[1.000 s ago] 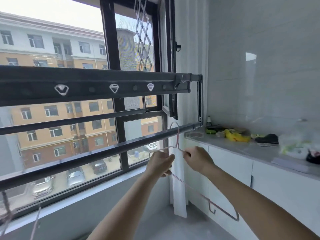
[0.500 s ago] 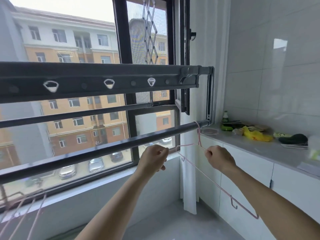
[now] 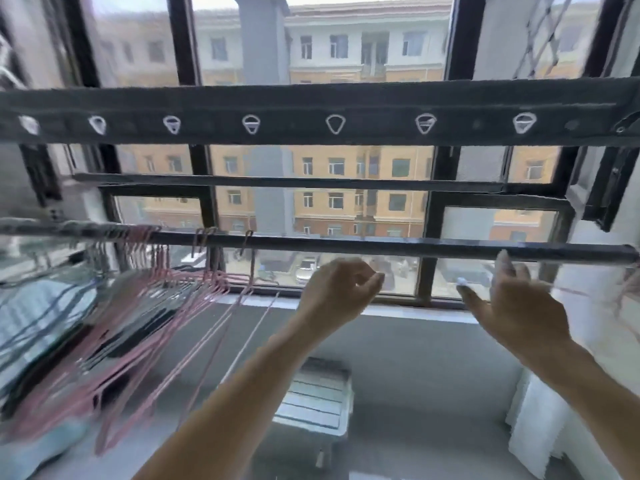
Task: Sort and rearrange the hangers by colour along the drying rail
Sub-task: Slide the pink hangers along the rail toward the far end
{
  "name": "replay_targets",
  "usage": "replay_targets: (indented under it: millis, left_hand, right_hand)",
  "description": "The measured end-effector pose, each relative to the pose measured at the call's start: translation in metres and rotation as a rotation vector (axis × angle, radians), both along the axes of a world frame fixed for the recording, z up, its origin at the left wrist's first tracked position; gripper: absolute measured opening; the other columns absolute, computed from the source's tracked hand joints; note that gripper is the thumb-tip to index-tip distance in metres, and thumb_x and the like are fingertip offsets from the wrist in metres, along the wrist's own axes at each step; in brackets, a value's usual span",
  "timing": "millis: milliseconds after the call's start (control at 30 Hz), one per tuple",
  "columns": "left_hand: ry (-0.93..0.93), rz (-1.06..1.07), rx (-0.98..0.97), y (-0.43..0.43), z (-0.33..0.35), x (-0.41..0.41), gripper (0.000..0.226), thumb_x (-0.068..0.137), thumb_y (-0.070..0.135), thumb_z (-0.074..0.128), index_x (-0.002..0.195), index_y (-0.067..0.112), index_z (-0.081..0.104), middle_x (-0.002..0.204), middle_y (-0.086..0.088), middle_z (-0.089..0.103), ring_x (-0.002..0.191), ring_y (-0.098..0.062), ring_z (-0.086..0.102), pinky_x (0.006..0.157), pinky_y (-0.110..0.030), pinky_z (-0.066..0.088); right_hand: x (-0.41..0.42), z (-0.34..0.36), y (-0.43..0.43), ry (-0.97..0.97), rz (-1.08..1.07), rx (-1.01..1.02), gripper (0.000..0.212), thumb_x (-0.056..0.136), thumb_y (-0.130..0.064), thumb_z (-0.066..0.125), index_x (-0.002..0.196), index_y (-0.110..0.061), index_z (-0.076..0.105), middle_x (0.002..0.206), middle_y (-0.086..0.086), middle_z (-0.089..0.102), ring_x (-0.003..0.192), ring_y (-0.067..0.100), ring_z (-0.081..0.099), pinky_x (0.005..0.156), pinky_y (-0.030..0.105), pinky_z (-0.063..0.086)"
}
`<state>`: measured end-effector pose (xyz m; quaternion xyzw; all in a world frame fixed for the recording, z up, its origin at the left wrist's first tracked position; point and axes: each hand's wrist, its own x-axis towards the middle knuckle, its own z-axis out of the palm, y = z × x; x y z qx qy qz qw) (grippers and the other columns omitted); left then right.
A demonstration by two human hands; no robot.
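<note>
1. Left hand (image 3: 337, 292): its fingers (image 3: 372, 278) are curled in against the thumb, with nothing visible between them. It hangs just below the dark round metal drying rail (image 3: 381, 244).
2. Right hand (image 3: 516, 306): its fingers (image 3: 505, 268) are straight and spread, gripping nothing, with the tips up near the rail's underside.
3. A thin pink wire hanger (image 3: 575, 292), blurred, shows just right of the right hand. Whether they touch cannot be told.
4. A packed bunch of pink wire hangers (image 3: 166, 306) hangs on the rail's left part, with a few hooks spaced out toward the middle. Blurred blue hangers (image 3: 45, 306) lie further left.
5. Above runs a flat dark bar with a row of holes (image 3: 294, 112).
</note>
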<state>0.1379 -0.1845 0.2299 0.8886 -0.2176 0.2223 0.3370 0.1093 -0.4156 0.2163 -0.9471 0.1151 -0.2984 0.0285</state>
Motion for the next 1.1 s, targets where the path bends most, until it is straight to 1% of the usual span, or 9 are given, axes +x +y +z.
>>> replay_targets:
  millis: [67, 133, 267, 400, 533, 633, 800, 933, 1100]
  left_hand:
    - [-0.104, 0.222, 0.027, 0.044, -0.007, -0.001, 0.021, 0.087, 0.035, 0.057, 0.085, 0.017, 0.068, 0.081, 0.002, 0.069, 0.071, -0.013, 0.063, 0.067, -0.027, 0.051]
    - [-0.175, 0.441, 0.053, 0.086, -0.015, -0.003, 0.017, 0.087, 0.031, 0.059, 0.090, 0.014, 0.063, 0.085, -0.003, 0.066, 0.070, -0.016, 0.061, 0.065, -0.031, 0.053]
    - [0.101, 0.654, 0.239, 0.137, -0.040, 0.001, 0.042, 0.087, 0.039, 0.057, 0.115, 0.008, 0.052, 0.103, -0.008, 0.061, 0.082, -0.020, 0.060, 0.067, -0.028, 0.051]
    - [0.159, 0.561, 0.230, 0.133, -0.055, 0.018, 0.021, 0.087, 0.024, 0.054, 0.099, 0.010, 0.065, 0.098, -0.003, 0.067, 0.091, -0.019, 0.063, 0.080, -0.029, 0.051]
    - [0.104, 0.515, 0.206, 0.120, -0.037, 0.039, 0.017, 0.086, 0.014, 0.050, 0.090, 0.008, 0.065, 0.085, -0.005, 0.068, 0.075, -0.019, 0.062, 0.062, -0.025, 0.045]
    - [0.144, 0.475, 0.216, 0.112, -0.019, 0.064, 0.016, 0.084, 0.014, 0.051, 0.092, 0.009, 0.065, 0.086, -0.007, 0.068, 0.080, -0.025, 0.063, 0.069, -0.032, 0.051]
    - [0.303, 0.323, 0.475, 0.091, -0.042, 0.081, 0.021, 0.083, 0.009, 0.048, 0.098, 0.006, 0.061, 0.096, -0.013, 0.066, 0.089, -0.030, 0.064, 0.074, -0.035, 0.054]
    - [0.260, 0.164, 0.593, 0.073, -0.086, 0.075, 0.021, 0.084, 0.013, 0.045, 0.095, 0.014, 0.063, 0.098, -0.011, 0.068, 0.092, -0.032, 0.062, 0.074, -0.036, 0.048]
    - [0.114, -0.026, 0.508, 0.036, -0.084, 0.071, 0.018, 0.094, 0.023, 0.045, 0.104, 0.025, 0.060, 0.103, -0.004, 0.067, 0.094, -0.027, 0.061, 0.068, -0.031, 0.043]
  right_hand:
    - [0.006, -0.007, 0.037, 0.026, 0.107, -0.026, 0.082, 0.084, -0.051, 0.055, 0.141, 0.001, 0.031, 0.124, 0.025, 0.054, 0.083, 0.041, 0.066, 0.059, 0.038, 0.051]
    - [0.009, -0.013, 0.071, -0.006, 0.261, -0.023, 0.076, 0.083, -0.048, 0.060, 0.138, -0.001, 0.038, 0.116, 0.023, 0.059, 0.072, 0.039, 0.067, 0.052, 0.035, 0.050]
    - [0.013, -0.031, 0.130, 0.094, 0.506, 0.024, 0.064, 0.089, -0.049, 0.049, 0.140, -0.013, 0.034, 0.122, 0.013, 0.053, 0.090, 0.033, 0.064, 0.066, 0.036, 0.050]
    - [0.015, -0.048, 0.165, 0.215, 0.588, 0.050, 0.054, 0.091, -0.051, 0.044, 0.132, -0.017, 0.040, 0.127, 0.008, 0.048, 0.102, 0.027, 0.060, 0.080, 0.035, 0.050]
    - [0.022, -0.053, 0.173, 0.250, 0.571, 0.052, 0.049, 0.090, -0.052, 0.044, 0.127, -0.020, 0.045, 0.128, 0.003, 0.048, 0.105, 0.025, 0.059, 0.084, 0.036, 0.049]
    - [0.025, -0.053, 0.170, 0.241, 0.505, 0.078, 0.047, 0.090, -0.052, 0.044, 0.124, -0.021, 0.049, 0.124, 0.001, 0.049, 0.105, 0.024, 0.059, 0.085, 0.035, 0.048]
    - [0.024, -0.068, 0.159, 0.258, 0.372, 0.080, 0.047, 0.090, -0.050, 0.047, 0.118, -0.014, 0.056, 0.114, 0.003, 0.053, 0.095, 0.024, 0.063, 0.077, 0.034, 0.053]
    - [0.021, -0.086, 0.126, 0.341, 0.228, 0.068, 0.047, 0.090, -0.050, 0.046, 0.122, -0.016, 0.051, 0.121, 0.005, 0.054, 0.105, 0.025, 0.060, 0.083, 0.035, 0.051]
    - [0.006, -0.094, 0.064, 0.377, 0.074, 0.138, 0.067, 0.085, -0.052, 0.054, 0.140, -0.018, 0.035, 0.134, 0.006, 0.044, 0.121, 0.026, 0.047, 0.097, 0.036, 0.042]
